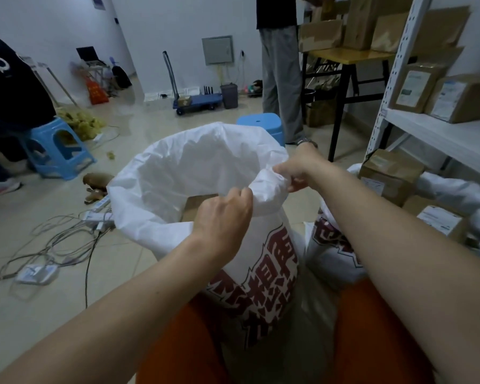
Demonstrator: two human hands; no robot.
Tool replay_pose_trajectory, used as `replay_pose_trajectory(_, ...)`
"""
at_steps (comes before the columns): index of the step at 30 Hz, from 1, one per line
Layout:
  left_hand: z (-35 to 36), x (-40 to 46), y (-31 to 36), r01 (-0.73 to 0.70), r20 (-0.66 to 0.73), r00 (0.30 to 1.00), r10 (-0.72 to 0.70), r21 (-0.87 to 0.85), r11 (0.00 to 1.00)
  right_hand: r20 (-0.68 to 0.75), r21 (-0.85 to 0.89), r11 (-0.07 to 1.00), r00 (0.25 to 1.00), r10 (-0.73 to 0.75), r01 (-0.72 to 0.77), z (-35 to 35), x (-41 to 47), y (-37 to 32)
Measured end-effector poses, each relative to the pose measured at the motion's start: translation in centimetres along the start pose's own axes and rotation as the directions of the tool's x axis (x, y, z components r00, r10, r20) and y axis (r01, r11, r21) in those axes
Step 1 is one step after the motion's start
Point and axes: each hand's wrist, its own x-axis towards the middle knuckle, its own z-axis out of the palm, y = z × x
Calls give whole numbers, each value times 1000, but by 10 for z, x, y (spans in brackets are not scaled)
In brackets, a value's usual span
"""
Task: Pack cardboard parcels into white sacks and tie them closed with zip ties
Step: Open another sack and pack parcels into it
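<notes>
A white sack point(178, 173) with dark red printed characters stands upright between my knees, its mouth wide open. My left hand point(225, 217) grips the near rim of the sack, fingers curled over the fabric. My right hand point(297, 173) pinches a bunched fold of the same rim a little farther right. A strip of brown cardboard parcel point(200, 199) shows deep inside the sack. A second white sack point(336, 245) stands to the right, with labelled cardboard parcels point(391, 178) in and around it.
A white metal shelf point(441, 134) with parcels stands at right. Behind the sack are a blue stool point(261, 123) and a standing person point(280, 79). Another blue stool point(58, 151), a person at left, and cables point(61, 239) lie on the tiled floor.
</notes>
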Motion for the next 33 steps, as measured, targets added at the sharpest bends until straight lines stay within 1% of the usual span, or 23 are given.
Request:
replay_pose_trajectory(2,4,-9,-1,7,30,1000,-7,-8,1000,197,351,923,976,93,-159,3,-1,5)
replay_pose_trajectory(3,7,-14,-1,2,49,999,-2,-4,1000,272,541,812,959,77,-219,5,1,8)
replay_pose_trajectory(5,8,-24,2,-16,78,997,19,-45,999,391,832,420,920,19,-362,11,4,16)
replay_pose_trajectory(6,12,-28,3,-30,106,994,34,-47,998,415,877,256,910,20,-406,15,6,22)
replay_pose_trajectory(8,23,-35,6,15,193,981,9,-122,992,441,888,131,897,31,-441,23,6,31)
replay_pose_trajectory(10,11,-31,6,170,304,950,-72,-312,935,436,888,131,898,63,-441,28,5,36)
replay_pose_trajectory(12,3,-13,1,245,260,955,-141,-430,869,429,890,126,898,98,-439,31,8,39)
replay_pose_trajectory(13,-4,-3,-2,302,313,936,-159,-486,821,423,890,128,898,123,-437,31,8,39)
replay_pose_trajectory(15,0,13,-1,422,502,861,-88,-606,675,402,896,132,901,165,-424,30,9,42)
replay_pose_trajectory(16,7,16,2,434,546,837,-43,-613,660,400,896,140,903,155,-421,29,8,45)
replay_pose_trajectory(17,14,18,5,394,527,849,-43,-574,718,396,891,178,906,149,-418,26,6,46)
replay_pose_trajectory(18,19,18,6,313,461,885,-74,-468,826,381,878,255,914,141,-405,22,3,47)
replay_pose_trajectory(19,26,17,8,224,346,932,-104,-329,917,307,843,398,932,193,-361,17,4,49)
replay_pose_trajectory(20,32,14,10,158,230,967,-112,-194,968,144,753,603,960,239,-263,12,8,51)
replay_pose_trajectory(21,37,11,12,119,151,984,-98,-132,984,-74,550,821,970,233,-155,8,13,54)
replay_pose_trajectory(22,41,8,16,85,110,991,-73,-114,990,-236,329,942,959,155,-71,3,13,55)
replay_pose_trajectory(23,44,7,19,52,85,995,-44,-106,993,-286,170,985,957,53,-3,1,12,51)
replay_pose_trajectory(25,45,4,26,11,87,996,-3,-97,995,-195,-39,997,978,-77,71,4,6,43)
replay_pose_trajectory(28,44,-3,29,-20,63,998,29,-133,991,-54,-226,974,998,-36,23,17,6,40)
replay_pose_trajectory(30,44,-12,28,-12,85,996,24,-139,990,1,-153,986,998,65,-64,22,10,45)
replay_pose_trajectory(31,46,-16,26,-9,98,995,23,-137,991,66,2,993,991,115,-115,24,13,47)
replay_pose_trajectory(32,48,-21,24,0,113,993,19,-166,986,156,246,952,977,146,-182,25,19,50)
replay_pose_trajectory(33,49,-25,22,33,132,991,-6,-203,979,260,480,834,952,162,-273,26,25,53)
